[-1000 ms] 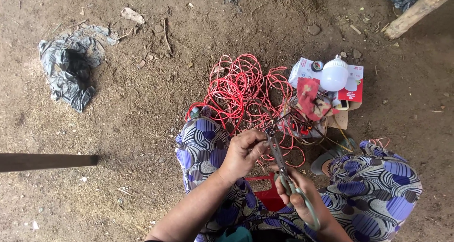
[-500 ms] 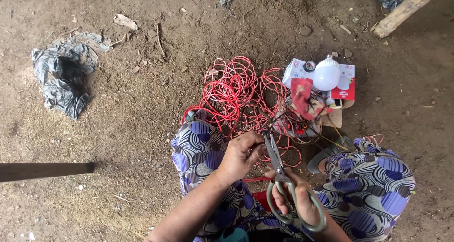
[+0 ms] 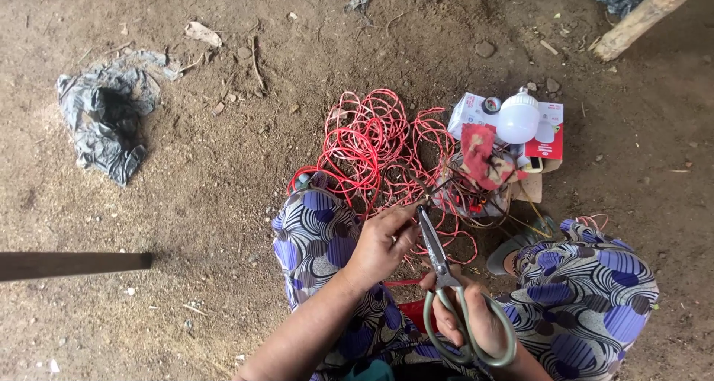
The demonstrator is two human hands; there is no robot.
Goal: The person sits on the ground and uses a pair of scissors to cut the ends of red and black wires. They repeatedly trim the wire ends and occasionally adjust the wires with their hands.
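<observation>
Red wire (image 3: 375,154) pinched, left hand (image 3: 381,247) | scissors (image 3: 446,288) drawn back, right hand (image 3: 476,325)

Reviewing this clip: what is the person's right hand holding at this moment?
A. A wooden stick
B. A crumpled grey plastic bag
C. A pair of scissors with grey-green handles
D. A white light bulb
C. The right hand grips the scissors by their grey-green handles, blades pointing toward the red wire pinched by the left hand; the white light bulb lies on a box and the grey plastic bag lies untouched on the dirt.

Red/white flat box (image 3: 549,132) under bulb, right of wire.
</observation>
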